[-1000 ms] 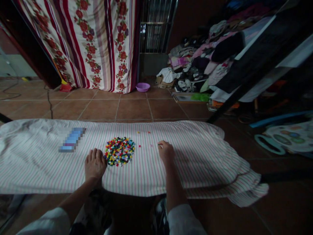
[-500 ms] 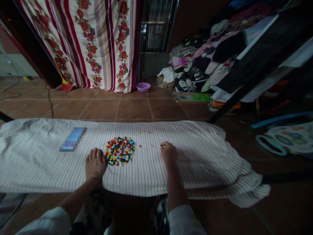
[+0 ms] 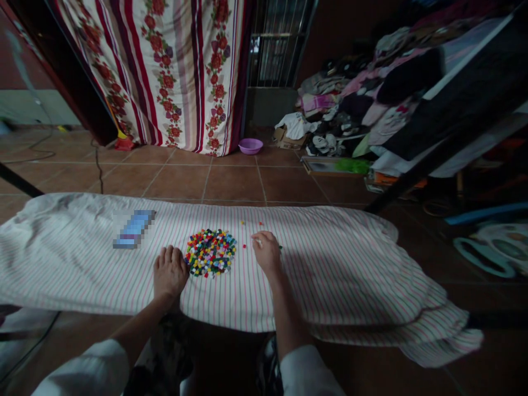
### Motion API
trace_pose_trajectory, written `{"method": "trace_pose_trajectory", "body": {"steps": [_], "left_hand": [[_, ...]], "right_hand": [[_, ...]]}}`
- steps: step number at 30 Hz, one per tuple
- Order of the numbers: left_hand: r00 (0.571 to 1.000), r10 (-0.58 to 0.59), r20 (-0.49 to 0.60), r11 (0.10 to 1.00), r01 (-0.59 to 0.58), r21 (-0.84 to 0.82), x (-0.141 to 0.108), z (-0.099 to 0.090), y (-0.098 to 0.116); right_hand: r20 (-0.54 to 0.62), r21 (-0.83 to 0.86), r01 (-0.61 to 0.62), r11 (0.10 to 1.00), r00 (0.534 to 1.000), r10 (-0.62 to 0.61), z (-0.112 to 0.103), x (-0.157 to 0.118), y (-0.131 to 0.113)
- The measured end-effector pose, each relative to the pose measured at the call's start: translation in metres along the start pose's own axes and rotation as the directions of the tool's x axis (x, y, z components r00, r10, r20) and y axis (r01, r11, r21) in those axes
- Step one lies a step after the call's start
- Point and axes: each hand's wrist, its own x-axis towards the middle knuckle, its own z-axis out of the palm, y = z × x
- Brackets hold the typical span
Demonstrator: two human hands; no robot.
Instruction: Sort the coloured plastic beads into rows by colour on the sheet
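Most pieces [image 3: 210,253] are lying heaped on the cloth [image 3: 338,264]; four are sitting apart near the right hand [image 3: 268,254], whose fingers are curling, any grip indiscernible. The left hand [image 3: 170,273] is resting beside the heap, fingers nearly together.

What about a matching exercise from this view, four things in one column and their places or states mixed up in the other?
Column one
1. Left hand
2. Pile of small coloured pieces
3. Basin
4. Curtain

Column two
A. Hanging, patterned with flowers and stripes
B. Purple, on the tiled floor
C. Palm down on the striped cloth
D. Gathered just right of the left hand

Right pairs: 1-C, 2-D, 3-B, 4-A
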Motion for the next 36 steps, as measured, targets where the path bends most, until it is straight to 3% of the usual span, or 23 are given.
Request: {"method": "trace_pose_trajectory", "body": {"steps": [5,14,26,36], "left_hand": [[1.000,-0.002,-0.005,1.000,0.002,-0.012,0.001,0.000,0.000],[1.000,-0.006,-0.001,1.000,0.006,-0.029,0.002,-0.001,0.001],[1.000,-0.007,0.004,0.999,0.007,-0.031,0.001,-0.004,0.002],[1.000,0.002,-0.014,1.000,-0.002,-0.023,0.000,0.001,0.000]], "right_hand": [[0.156,-0.013,0.112,0.994,0.982,-0.108,0.012,0.000,-0.030],[0.270,-0.067,0.107,0.992,0.959,-0.086,0.019,-0.005,-0.045],[0.275,-0.133,0.122,0.984,0.958,-0.082,0.029,-0.007,-0.054],[0.272,-0.215,0.031,0.976,0.962,0.030,0.038,-0.011,-0.080]]}}
